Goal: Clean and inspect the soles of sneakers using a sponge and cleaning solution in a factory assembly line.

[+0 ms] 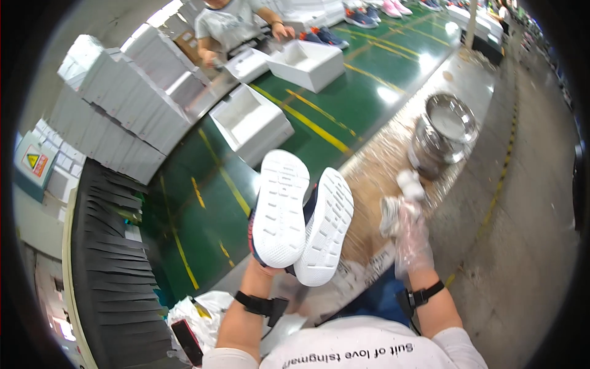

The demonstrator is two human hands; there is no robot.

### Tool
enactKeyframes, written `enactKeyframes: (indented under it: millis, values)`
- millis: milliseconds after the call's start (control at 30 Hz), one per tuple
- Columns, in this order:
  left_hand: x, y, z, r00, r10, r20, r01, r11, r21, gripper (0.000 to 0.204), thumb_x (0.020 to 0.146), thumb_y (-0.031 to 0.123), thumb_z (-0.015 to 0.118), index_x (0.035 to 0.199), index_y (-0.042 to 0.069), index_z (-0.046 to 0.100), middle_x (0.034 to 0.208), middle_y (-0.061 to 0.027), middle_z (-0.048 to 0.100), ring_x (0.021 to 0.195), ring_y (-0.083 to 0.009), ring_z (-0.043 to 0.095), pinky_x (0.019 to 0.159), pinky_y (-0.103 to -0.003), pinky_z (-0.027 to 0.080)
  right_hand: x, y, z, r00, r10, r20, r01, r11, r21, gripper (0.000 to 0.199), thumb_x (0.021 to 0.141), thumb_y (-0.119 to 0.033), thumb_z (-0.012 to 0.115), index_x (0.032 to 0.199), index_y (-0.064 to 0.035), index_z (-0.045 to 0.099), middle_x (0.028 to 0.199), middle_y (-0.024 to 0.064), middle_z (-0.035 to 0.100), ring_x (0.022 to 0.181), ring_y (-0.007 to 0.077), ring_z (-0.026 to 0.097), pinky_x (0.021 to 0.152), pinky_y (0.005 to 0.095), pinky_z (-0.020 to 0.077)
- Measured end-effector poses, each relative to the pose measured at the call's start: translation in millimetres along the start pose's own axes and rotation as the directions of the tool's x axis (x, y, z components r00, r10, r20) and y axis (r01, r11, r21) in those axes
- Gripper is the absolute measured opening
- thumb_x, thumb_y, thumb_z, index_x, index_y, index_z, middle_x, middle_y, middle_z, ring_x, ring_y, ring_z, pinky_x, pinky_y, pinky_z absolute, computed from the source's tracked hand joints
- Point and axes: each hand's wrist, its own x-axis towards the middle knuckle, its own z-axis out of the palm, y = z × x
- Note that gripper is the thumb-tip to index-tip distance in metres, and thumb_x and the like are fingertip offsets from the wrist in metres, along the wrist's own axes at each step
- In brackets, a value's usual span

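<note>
In the middle of the view, my left hand [263, 268] holds up a pair of dark sneakers, their white soles facing me. The left sole [281, 209] stands slightly higher than the right sole [326, 229]; most of my fingers are hidden behind them. My right hand [413, 243], in a clear plastic glove, is closed on a crumpled white cloth [390, 216] over the wrapped side ledge. Just beyond it lies a small white bundle [410, 184]. Farther along the ledge stands a shiny metal pot [439, 132].
A green conveyor belt [203, 240] with yellow lines carries open white boxes [252, 123] and more sneakers [361, 17]. Across it a person [230, 27] handles a box. Stacked white boxes [117, 98] stand left, beside a dark strip curtain [114, 246]. A phone [187, 342] lies near my left arm.
</note>
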Motion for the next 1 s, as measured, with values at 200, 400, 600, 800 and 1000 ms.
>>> enactKeyframes:
  millis: [200, 400, 600, 800, 1000]
  values:
    - [-51, -56, -57, 0.974, -0.145, -0.176, 0.147, 0.989, -0.006, 0.048, 0.095, 0.038, 0.049, 0.131, 0.006, 0.049, 0.129, -0.0114, 0.056, 0.115, -0.0269, 0.056, 0.096, -0.041, 0.048, 3, -66, -72, 0.947, 0.134, 0.291, -0.317, 0.263, 0.911, 0.022, 0.091, -0.009, 0.055, 0.113, -0.0020, 0.052, 0.113, 0.0106, 0.057, 0.098, 0.0231, 0.060, 0.080, 0.0320, 0.0546]
    - [-68, -55, -85, 0.987, 0.132, -0.088, -0.108, 0.965, 0.238, 0.058, 0.096, 0.046, 0.039, 0.141, 0.010, 0.039, 0.139, -0.0103, 0.048, 0.125, -0.0274, 0.048, 0.106, -0.046, 0.038, 8, -94, -31, 0.780, -0.586, -0.219, 0.556, 0.490, 0.671, 0.032, 0.076, -0.011, 0.061, 0.107, -0.0045, 0.058, 0.099, 0.0118, 0.059, 0.098, 0.0254, 0.061, 0.081, 0.0365, 0.0543]
    - [-78, -51, -71, 0.984, 0.017, -0.175, 0.002, 0.995, 0.105, 0.048, 0.098, 0.041, 0.038, 0.133, 0.009, 0.049, 0.129, -0.0082, 0.057, 0.113, -0.0247, 0.057, 0.098, -0.042, 0.046, 66, -42, 28, 0.919, 0.031, 0.393, -0.286, 0.739, 0.610, 0.020, 0.088, -0.019, 0.061, 0.105, -0.0107, 0.064, 0.102, 0.0090, 0.063, 0.094, 0.0257, 0.062, 0.081, 0.0361, 0.0521]
    - [-74, -49, -70, 0.980, 0.018, -0.198, 0.009, 0.991, 0.132, 0.048, 0.098, 0.040, 0.038, 0.133, 0.009, 0.049, 0.129, -0.0082, 0.057, 0.113, -0.0248, 0.057, 0.098, -0.042, 0.046, 29, -102, -17, 0.770, -0.629, -0.108, 0.515, 0.512, 0.687, 0.031, 0.076, -0.008, 0.060, 0.106, -0.0012, 0.058, 0.101, 0.0145, 0.059, 0.096, 0.0286, 0.060, 0.085, 0.0375, 0.0508]
    - [-68, -54, -69, 0.974, 0.008, -0.226, 0.031, 0.985, 0.170, 0.048, 0.098, 0.039, 0.038, 0.132, 0.008, 0.049, 0.128, -0.0083, 0.057, 0.113, -0.0249, 0.057, 0.098, -0.041, 0.046, 85, -37, 28, 0.866, -0.338, 0.369, -0.102, 0.602, 0.792, 0.027, 0.082, -0.022, 0.062, 0.103, -0.0051, 0.062, 0.099, 0.0166, 0.062, 0.109, 0.0287, 0.055, 0.090, 0.0373, 0.0474]
